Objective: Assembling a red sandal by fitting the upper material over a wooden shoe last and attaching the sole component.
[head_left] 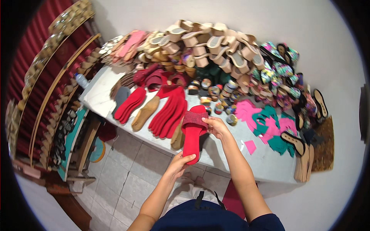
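Observation:
A red slide sandal (pixel 191 144) with a darker sparkly strap is held over the near edge of the table, its toe pointing away from me. My left hand (pixel 179 164) is closed on its heel end, thumb on top of the insole. Higher up, my right hand (pixel 216 127) grips the side by the strap. Just left of the sandal, a stack of red insoles (pixel 169 117) fans out on the table. Two wooden shoe lasts lie by it: one (pixel 145 113) in full view, the other (pixel 177 135) partly hidden behind the sandal. More red insoles (pixel 131 104) lie farther left.
Beige heeled sandals (pixel 216 40) are piled along the wall, floral sandals (pixel 283 69) at right. Small round tins (pixel 214 91) stand mid-table. Pink scraps (pixel 248 113) and green scraps (pixel 278 143) lie to the right. A rack of shoe lasts (pixel 50 115) stands left; a water bottle (pixel 81 81) is near it.

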The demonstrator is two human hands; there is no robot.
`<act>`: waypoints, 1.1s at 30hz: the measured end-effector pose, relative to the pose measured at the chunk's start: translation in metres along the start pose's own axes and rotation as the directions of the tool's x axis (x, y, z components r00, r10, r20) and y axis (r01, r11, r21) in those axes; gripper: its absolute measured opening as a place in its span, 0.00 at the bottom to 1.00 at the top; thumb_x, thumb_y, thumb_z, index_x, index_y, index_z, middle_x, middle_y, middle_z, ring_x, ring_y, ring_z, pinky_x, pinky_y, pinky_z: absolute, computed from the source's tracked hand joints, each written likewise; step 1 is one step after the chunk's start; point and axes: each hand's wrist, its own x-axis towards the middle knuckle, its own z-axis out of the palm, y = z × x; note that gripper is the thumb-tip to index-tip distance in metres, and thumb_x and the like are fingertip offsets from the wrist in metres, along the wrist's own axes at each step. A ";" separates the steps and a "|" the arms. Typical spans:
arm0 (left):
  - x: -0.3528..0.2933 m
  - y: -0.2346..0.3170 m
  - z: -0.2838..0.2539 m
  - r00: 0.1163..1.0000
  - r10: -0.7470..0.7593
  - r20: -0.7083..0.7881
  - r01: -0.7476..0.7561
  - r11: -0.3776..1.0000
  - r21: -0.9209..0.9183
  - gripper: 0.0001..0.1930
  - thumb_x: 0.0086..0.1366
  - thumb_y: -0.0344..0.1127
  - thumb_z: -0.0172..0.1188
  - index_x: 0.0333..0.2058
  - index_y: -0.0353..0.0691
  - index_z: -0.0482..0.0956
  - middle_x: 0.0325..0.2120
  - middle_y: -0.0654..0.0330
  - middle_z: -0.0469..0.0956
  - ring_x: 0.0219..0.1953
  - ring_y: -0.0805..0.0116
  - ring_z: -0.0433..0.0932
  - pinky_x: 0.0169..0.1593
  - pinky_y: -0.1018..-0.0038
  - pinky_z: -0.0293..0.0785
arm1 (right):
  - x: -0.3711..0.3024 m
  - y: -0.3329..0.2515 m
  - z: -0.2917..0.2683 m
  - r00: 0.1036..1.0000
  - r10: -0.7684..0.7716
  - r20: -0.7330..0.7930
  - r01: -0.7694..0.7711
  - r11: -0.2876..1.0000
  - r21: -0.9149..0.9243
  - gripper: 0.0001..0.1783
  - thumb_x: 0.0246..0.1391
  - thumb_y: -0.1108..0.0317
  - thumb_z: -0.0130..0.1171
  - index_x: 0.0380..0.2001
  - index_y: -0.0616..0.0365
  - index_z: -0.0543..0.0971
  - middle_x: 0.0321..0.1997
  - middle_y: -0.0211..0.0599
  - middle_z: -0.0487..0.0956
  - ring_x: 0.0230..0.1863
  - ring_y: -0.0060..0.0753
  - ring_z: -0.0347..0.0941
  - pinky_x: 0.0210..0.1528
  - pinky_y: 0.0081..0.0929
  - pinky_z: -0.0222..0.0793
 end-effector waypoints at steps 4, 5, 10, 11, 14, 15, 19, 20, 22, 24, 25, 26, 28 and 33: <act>-0.027 0.018 -0.043 0.980 0.180 -0.089 -0.177 0.983 0.048 0.25 0.47 0.31 0.64 0.44 0.33 0.65 0.37 0.60 0.72 0.39 0.74 0.71 0.44 0.76 0.67 | 0.018 0.001 0.076 0.992 0.037 0.125 -0.032 0.999 -0.042 0.14 0.40 0.62 0.62 0.30 0.56 0.72 0.26 0.29 0.76 0.24 0.20 0.71 0.28 0.19 0.67; -0.036 0.023 -0.052 0.972 0.206 -0.111 -0.204 0.978 0.034 0.25 0.47 0.31 0.64 0.44 0.33 0.65 0.37 0.60 0.72 0.39 0.74 0.71 0.44 0.76 0.67 | 0.032 0.005 0.089 0.980 0.053 0.193 -0.041 0.997 -0.066 0.14 0.41 0.63 0.61 0.30 0.56 0.71 0.26 0.28 0.75 0.24 0.19 0.71 0.30 0.19 0.67; -0.093 0.048 -0.124 0.898 0.328 -0.293 -0.339 0.941 0.013 0.28 0.46 0.32 0.65 0.45 0.32 0.64 0.38 0.59 0.71 0.40 0.73 0.71 0.45 0.76 0.66 | 0.046 0.019 0.219 0.910 0.136 0.391 -0.057 0.976 -0.209 0.12 0.42 0.61 0.61 0.28 0.54 0.72 0.26 0.27 0.75 0.27 0.20 0.71 0.34 0.20 0.68; -0.106 0.055 -0.138 0.878 0.354 -0.322 -0.370 0.929 0.010 0.28 0.46 0.32 0.65 0.45 0.32 0.64 0.38 0.59 0.71 0.40 0.73 0.71 0.45 0.76 0.66 | 0.050 0.026 0.247 0.892 0.150 0.426 -0.054 0.972 -0.229 0.12 0.42 0.61 0.61 0.28 0.54 0.72 0.26 0.27 0.75 0.27 0.20 0.71 0.34 0.20 0.68; -0.147 0.078 -0.182 0.807 0.412 -0.423 -0.439 0.898 0.035 0.29 0.45 0.33 0.65 0.45 0.32 0.63 0.38 0.59 0.71 0.41 0.72 0.70 0.46 0.76 0.66 | 0.065 0.057 0.332 0.838 0.188 0.512 -0.046 0.960 -0.276 0.10 0.43 0.59 0.60 0.24 0.49 0.72 0.21 0.21 0.72 0.25 0.20 0.69 0.33 0.21 0.67; -0.162 0.087 -0.199 0.779 0.421 -0.464 -0.456 0.889 0.040 0.30 0.45 0.34 0.65 0.46 0.32 0.63 0.39 0.58 0.70 0.41 0.72 0.70 0.46 0.75 0.66 | 0.070 0.069 0.360 0.814 0.206 0.543 -0.045 0.954 -0.296 0.10 0.44 0.59 0.60 0.27 0.50 0.73 0.25 0.23 0.74 0.27 0.21 0.71 0.34 0.22 0.67; -0.230 0.122 -0.268 0.658 0.481 -0.580 -0.545 0.835 0.074 0.31 0.44 0.35 0.66 0.46 0.32 0.62 0.40 0.57 0.70 0.42 0.69 0.70 0.47 0.73 0.65 | 0.072 0.116 0.496 0.731 0.264 0.629 -0.038 0.936 -0.349 0.12 0.44 0.59 0.59 0.29 0.53 0.74 0.27 0.27 0.76 0.27 0.22 0.71 0.33 0.23 0.67; -0.246 0.129 -0.286 0.623 0.496 -0.605 -0.569 0.818 0.085 0.31 0.44 0.35 0.66 0.46 0.32 0.62 0.40 0.57 0.70 0.42 0.69 0.70 0.47 0.73 0.65 | 0.070 0.127 0.528 0.723 0.267 0.637 -0.033 0.935 -0.354 0.12 0.44 0.59 0.59 0.29 0.53 0.74 0.28 0.28 0.76 0.27 0.23 0.72 0.33 0.23 0.67; -0.274 0.146 -0.322 0.564 0.456 -0.688 -0.554 0.827 0.095 0.32 0.44 0.37 0.66 0.46 0.31 0.61 0.40 0.56 0.70 0.43 0.68 0.69 0.48 0.72 0.64 | 0.062 0.145 0.590 0.696 0.271 0.665 -0.009 0.929 -0.370 0.13 0.45 0.59 0.58 0.29 0.56 0.75 0.29 0.32 0.76 0.29 0.25 0.73 0.33 0.23 0.68; -0.303 0.166 -0.344 0.504 0.466 -0.727 -0.605 0.792 0.088 0.33 0.44 0.37 0.66 0.46 0.30 0.61 0.40 0.55 0.69 0.44 0.68 0.69 0.48 0.71 0.64 | 0.058 0.169 0.645 0.654 0.282 0.702 -0.009 0.931 -0.365 0.13 0.45 0.58 0.58 0.29 0.56 0.75 0.29 0.32 0.76 0.29 0.25 0.73 0.33 0.23 0.69; -0.317 0.177 -0.355 0.480 0.472 -0.740 -0.633 0.770 0.080 0.33 0.44 0.38 0.66 0.47 0.30 0.60 0.40 0.55 0.69 0.44 0.69 0.69 0.49 0.70 0.63 | 0.058 0.179 0.672 0.644 0.268 0.717 -0.012 0.940 -0.341 0.13 0.46 0.58 0.57 0.29 0.57 0.75 0.29 0.32 0.76 0.29 0.25 0.73 0.33 0.22 0.69; -0.330 0.184 -0.370 0.447 0.485 -0.751 -0.653 0.751 0.097 0.33 0.44 0.38 0.66 0.47 0.30 0.60 0.40 0.55 0.69 0.44 0.69 0.69 0.49 0.70 0.63 | 0.054 0.191 0.701 0.633 0.271 0.725 -0.024 0.943 -0.332 0.15 0.46 0.59 0.57 0.31 0.59 0.75 0.26 0.30 0.76 0.26 0.22 0.72 0.29 0.20 0.68; -0.353 0.195 -0.405 0.394 0.486 -0.781 -0.682 0.723 0.106 0.34 0.44 0.38 0.66 0.47 0.30 0.60 0.41 0.55 0.69 0.44 0.69 0.69 0.49 0.71 0.63 | 0.044 0.208 0.750 0.616 0.257 0.745 0.011 0.942 -0.334 0.15 0.46 0.58 0.57 0.31 0.60 0.75 0.26 0.30 0.76 0.26 0.22 0.72 0.29 0.20 0.69; -0.400 0.231 -0.472 0.287 0.501 -0.816 -0.719 0.675 0.161 0.33 0.45 0.38 0.66 0.47 0.31 0.60 0.42 0.55 0.68 0.44 0.69 0.69 0.49 0.71 0.63 | 0.049 0.242 0.860 0.548 0.264 0.794 0.009 0.947 -0.321 0.13 0.45 0.61 0.59 0.28 0.61 0.74 0.27 0.32 0.76 0.24 0.24 0.72 0.27 0.21 0.69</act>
